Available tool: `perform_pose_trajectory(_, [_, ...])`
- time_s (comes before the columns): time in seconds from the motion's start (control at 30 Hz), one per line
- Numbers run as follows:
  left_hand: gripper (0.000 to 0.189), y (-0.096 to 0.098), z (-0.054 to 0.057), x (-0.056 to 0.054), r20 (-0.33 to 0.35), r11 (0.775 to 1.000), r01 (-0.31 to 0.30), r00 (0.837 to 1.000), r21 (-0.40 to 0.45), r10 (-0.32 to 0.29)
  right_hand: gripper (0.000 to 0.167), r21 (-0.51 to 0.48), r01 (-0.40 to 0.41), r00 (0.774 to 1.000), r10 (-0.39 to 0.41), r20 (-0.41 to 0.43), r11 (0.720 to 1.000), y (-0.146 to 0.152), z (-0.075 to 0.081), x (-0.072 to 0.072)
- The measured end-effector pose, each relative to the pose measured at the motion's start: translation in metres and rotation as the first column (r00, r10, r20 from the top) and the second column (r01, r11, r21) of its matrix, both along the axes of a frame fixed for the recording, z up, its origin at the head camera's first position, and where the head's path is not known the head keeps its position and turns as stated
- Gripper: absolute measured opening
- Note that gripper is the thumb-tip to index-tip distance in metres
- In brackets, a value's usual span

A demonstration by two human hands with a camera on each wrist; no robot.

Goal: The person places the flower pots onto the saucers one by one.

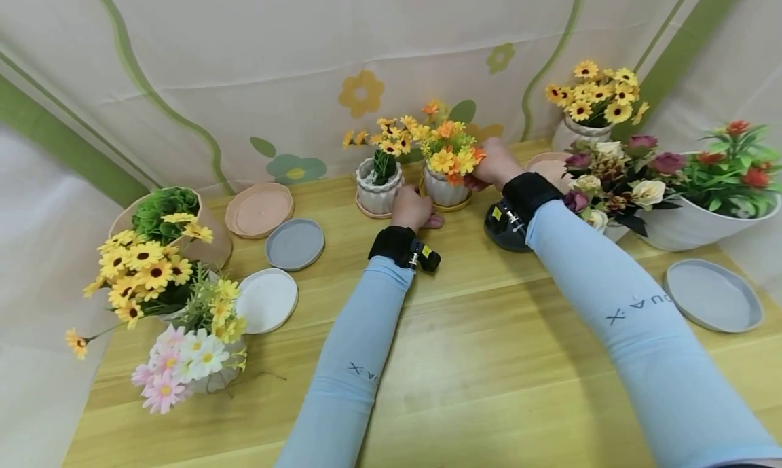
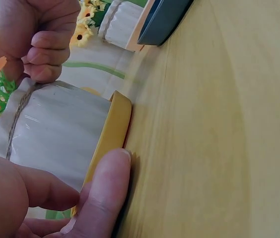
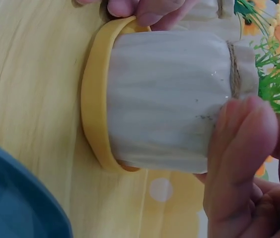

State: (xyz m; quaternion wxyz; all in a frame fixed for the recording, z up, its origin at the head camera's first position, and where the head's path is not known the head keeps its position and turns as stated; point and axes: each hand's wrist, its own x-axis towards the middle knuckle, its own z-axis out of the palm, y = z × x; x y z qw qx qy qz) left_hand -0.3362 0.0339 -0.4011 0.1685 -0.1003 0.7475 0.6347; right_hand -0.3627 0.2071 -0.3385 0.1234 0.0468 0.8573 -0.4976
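Note:
A white ruffled pot point(image 1: 443, 191) with twine round its neck holds orange and yellow flowers point(image 1: 449, 152). It stands in a yellow saucer point(image 2: 116, 121) at the back of the table. My left hand point(image 1: 411, 208) pinches the saucer's rim between thumb and finger, low on the pot's left side. On the other side, my right hand point(image 1: 496, 164) grips the pot near its upper edge, its fingers curled, as the right wrist view shows point(image 3: 244, 148). Just left stands a similar white pot point(image 1: 380, 195) with small yellow flowers, on a pink saucer point(image 1: 366, 212).
Pink point(image 1: 259, 210), grey point(image 1: 296, 244) and white point(image 1: 267, 301) saucers lie at left beside several potted flowers. A dark blue dish point(image 3: 16, 193) sits under my right wrist. More potted flowers and a grey saucer point(image 1: 713, 295) occupy the right. A curtain point(image 1: 244, 60) hangs behind.

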Motion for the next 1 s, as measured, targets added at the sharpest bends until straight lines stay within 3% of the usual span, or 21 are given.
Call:
perform_pose_trajectory(0.23, [0.048, 0.003, -0.001, -0.001, 0.001, 0.999, -0.031, 1.0, -0.017, 0.031, 0.028, -0.08, 0.015, 1.0, -0.017, -0.019, 0.997, 0.003, -0.006, 0.004])
perform_pose_trajectory(0.43, [0.05, 0.002, -0.003, 0.0, -0.008, 1.0, -0.019, 1.0, -0.002, 0.019, 0.03, -0.174, 0.022, 1.0, -0.021, 0.007, 0.984, 0.007, -0.013, 0.009])
perform_pose_trajectory(0.8, [0.051, 0.002, -0.002, 0.003, -0.027, 1.0, -0.018, 0.999, 0.014, 0.018, 0.03, -0.198, 0.04, 0.999, -0.042, -0.003, 0.979, 0.012, -0.016, 0.016])
perform_pose_trajectory(1.0, [0.052, 0.001, -0.003, 0.001, -0.022, 1.0, -0.007, 1.0, 0.03, 0.008, 0.038, -0.191, 0.027, 0.999, -0.033, -0.027, 0.981, 0.015, -0.008, 0.027])
